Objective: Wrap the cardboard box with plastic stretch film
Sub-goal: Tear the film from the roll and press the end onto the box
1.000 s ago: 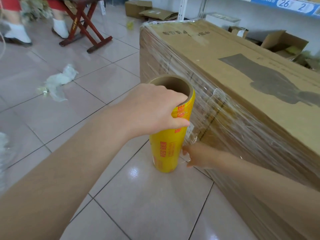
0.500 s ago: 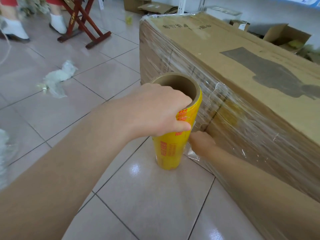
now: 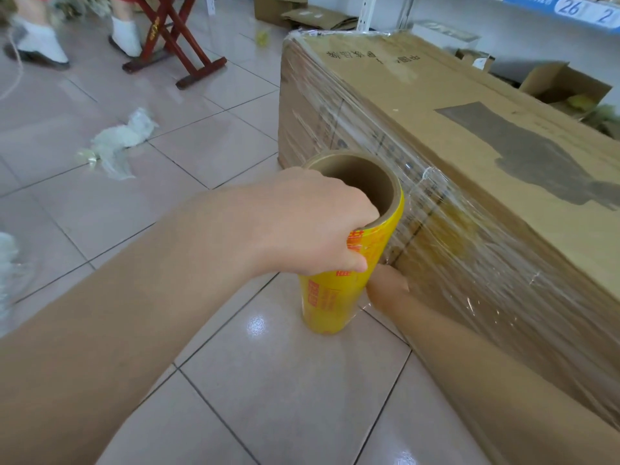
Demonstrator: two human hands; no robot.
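Observation:
A long cardboard box (image 3: pixel 436 105) lies on the tiled floor at the right, its near side covered in clear stretch film (image 3: pixel 446 229). A yellow roll of film with a brown cardboard core (image 3: pixel 330 303) stands upright beside that side. My left hand (image 3: pixel 302 223) grips the roll's top rim, thumb across the yellow label. My right hand (image 3: pixel 387 288) is low down between the roll and the box; the roll hides its fingers, so I cannot tell what they touch.
Crumpled film scraps (image 3: pixel 120 139) lie on the floor at the left. A red wooden stand (image 3: pixel 177 45) and a person's feet in white shoes (image 3: pixel 40 45) are at the back left. Open cardboard boxes (image 3: pixel 563 85) and shelving sit behind the big box.
My right hand has risen from near the floor to the roll's lower half, against the box side. The roll and my left hand have shifted slightly along the box.

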